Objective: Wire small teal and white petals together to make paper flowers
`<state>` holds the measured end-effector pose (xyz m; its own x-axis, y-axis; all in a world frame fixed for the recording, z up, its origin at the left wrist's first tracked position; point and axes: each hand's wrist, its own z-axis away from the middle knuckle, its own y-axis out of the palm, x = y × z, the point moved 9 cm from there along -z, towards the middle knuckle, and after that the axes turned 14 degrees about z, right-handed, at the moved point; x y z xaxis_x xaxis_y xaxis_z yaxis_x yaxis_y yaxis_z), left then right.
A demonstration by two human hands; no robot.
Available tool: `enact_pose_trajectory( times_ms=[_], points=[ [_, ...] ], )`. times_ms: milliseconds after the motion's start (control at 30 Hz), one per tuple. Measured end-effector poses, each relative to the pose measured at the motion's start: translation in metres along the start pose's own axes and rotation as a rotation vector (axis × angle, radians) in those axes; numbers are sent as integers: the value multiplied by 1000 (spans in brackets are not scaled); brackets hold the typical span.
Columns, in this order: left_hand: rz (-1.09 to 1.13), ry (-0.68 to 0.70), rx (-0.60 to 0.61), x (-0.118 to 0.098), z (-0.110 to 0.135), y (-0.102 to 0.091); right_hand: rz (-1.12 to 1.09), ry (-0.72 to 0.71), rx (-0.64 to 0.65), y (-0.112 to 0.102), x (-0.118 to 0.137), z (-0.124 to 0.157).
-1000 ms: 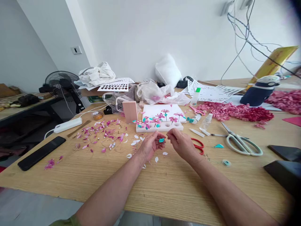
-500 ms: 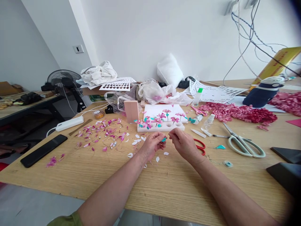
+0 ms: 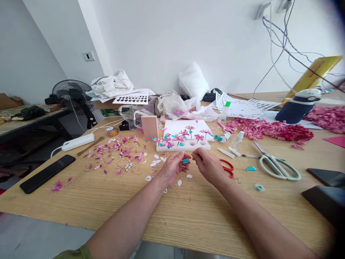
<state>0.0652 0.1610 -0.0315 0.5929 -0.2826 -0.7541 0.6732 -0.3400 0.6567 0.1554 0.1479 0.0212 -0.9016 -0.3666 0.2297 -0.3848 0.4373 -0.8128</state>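
Note:
A small teal leaf is held in my left hand, whose fingers are curled round it. Close by on the right, my right hand is closed in a pinch; what lies between its fingertips is too small to make out. The two hands are a short gap apart above the table. Just behind them, pink flowers with teal leaves stand in a white foam block. Loose white petals lie under and beside my left hand. Red-handled scissors lie partly behind my right hand.
Pink petals and wire stems are scattered at left, near a black phone. Large pale-handled scissors, a teal spool and a spray bottle lie at right. A wooden block stands behind.
The whole view has shifted slightly. The teal leaf now shows more broadly at my left fingertips; both hands stay close together in nearly the same place.

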Motion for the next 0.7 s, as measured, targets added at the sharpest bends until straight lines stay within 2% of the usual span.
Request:
enact_pose_trajectory(
  times_ms=[267, 500, 600, 700],
  points=[
    [-233, 81, -15, -7, -3, 2, 36, 22, 41, 4, 0, 0],
    [-397, 136, -137, -21, 0, 1, 74, 69, 33, 4, -4, -2],
    [-388, 145, -169, -22, -1, -5, 96, 133, -6, -4, -14, -3],
    [-264, 97, -182, -15, -4, -18, 94, 143, -146, -23, -18, -1]
  ],
)
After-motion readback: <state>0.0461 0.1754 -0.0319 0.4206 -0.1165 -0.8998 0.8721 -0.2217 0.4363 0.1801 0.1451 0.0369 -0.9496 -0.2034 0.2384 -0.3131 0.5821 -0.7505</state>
